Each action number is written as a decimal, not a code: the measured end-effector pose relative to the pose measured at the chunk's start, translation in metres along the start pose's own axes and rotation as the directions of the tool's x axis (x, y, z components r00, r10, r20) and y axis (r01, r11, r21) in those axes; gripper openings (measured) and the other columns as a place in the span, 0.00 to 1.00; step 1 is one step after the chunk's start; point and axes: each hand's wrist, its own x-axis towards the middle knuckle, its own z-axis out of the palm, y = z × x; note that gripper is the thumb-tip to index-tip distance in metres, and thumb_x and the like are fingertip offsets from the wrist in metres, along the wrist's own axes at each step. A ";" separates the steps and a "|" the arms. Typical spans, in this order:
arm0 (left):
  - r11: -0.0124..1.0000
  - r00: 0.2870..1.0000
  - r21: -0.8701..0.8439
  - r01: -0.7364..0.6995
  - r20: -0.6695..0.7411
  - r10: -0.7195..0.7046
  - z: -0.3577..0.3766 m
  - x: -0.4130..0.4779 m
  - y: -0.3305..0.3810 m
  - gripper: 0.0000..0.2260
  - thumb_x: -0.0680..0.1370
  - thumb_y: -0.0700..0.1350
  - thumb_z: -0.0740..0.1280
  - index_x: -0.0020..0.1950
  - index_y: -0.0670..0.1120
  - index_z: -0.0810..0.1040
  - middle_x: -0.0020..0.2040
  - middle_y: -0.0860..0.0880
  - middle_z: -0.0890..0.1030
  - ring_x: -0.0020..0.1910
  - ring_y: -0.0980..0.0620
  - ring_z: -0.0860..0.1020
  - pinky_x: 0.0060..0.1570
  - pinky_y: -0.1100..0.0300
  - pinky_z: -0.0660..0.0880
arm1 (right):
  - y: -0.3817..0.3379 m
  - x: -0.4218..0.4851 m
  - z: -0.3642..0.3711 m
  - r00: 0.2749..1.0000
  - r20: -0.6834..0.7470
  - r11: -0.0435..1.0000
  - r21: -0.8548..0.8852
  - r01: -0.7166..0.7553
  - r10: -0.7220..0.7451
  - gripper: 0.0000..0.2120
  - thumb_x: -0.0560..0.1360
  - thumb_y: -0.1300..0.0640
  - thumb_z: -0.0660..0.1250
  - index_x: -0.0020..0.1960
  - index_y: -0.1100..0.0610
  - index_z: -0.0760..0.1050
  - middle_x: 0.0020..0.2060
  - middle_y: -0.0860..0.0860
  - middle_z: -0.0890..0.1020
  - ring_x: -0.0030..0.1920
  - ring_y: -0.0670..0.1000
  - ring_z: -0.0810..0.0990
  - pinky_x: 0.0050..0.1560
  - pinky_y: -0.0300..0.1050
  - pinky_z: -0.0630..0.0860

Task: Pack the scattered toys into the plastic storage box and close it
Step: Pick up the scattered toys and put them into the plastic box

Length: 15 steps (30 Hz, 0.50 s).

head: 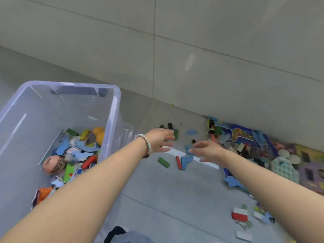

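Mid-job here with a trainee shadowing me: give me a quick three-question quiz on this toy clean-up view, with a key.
1. True or false: the clear plastic storage box has its lid on.
2. What does the left hand wear at its wrist? A. a pale bead bracelet B. a black watch C. a glove
3. Fill in: outside the box, the flat green rectangular block nearest the camera has a ___ block lying beside it.

Key: 1 false; 2 A; 3 red.
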 end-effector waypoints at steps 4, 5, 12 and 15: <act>0.925 0.948 0.271 0.267 -0.245 -0.202 -0.006 0.056 -0.068 0.21 0.79 0.51 0.61 0.67 0.40 0.69 0.55 0.44 0.74 0.44 0.48 0.78 0.46 0.53 0.78 | 0.044 0.036 0.014 0.996 -0.041 0.997 -0.012 -0.076 0.076 0.21 0.71 0.53 0.73 0.61 0.56 0.72 0.58 0.54 0.74 0.54 0.52 0.74 0.48 0.45 0.75; 0.909 0.931 0.285 0.305 -0.292 -0.221 -0.008 0.068 -0.082 0.22 0.79 0.53 0.60 0.66 0.39 0.68 0.53 0.43 0.74 0.44 0.47 0.78 0.46 0.53 0.79 | 0.052 0.046 0.019 0.995 -0.060 0.997 -0.004 -0.081 0.081 0.23 0.70 0.52 0.73 0.62 0.55 0.71 0.57 0.54 0.73 0.54 0.52 0.74 0.48 0.45 0.76; 0.951 0.976 0.299 0.082 -0.217 -0.016 0.018 0.115 -0.120 0.11 0.81 0.48 0.56 0.54 0.43 0.73 0.56 0.41 0.78 0.53 0.42 0.79 0.54 0.49 0.76 | 0.079 0.092 0.051 0.986 -0.166 0.989 0.137 0.052 -0.029 0.12 0.75 0.54 0.67 0.58 0.56 0.76 0.52 0.53 0.78 0.51 0.51 0.76 0.60 0.48 0.74; 0.983 0.980 0.177 0.056 -0.198 -0.021 0.032 0.121 -0.125 0.10 0.82 0.44 0.56 0.56 0.42 0.73 0.52 0.42 0.77 0.49 0.43 0.78 0.50 0.48 0.76 | 0.081 0.092 0.056 0.977 -0.199 0.989 0.114 0.099 -0.075 0.10 0.78 0.55 0.62 0.53 0.57 0.80 0.49 0.51 0.80 0.51 0.51 0.77 0.57 0.45 0.73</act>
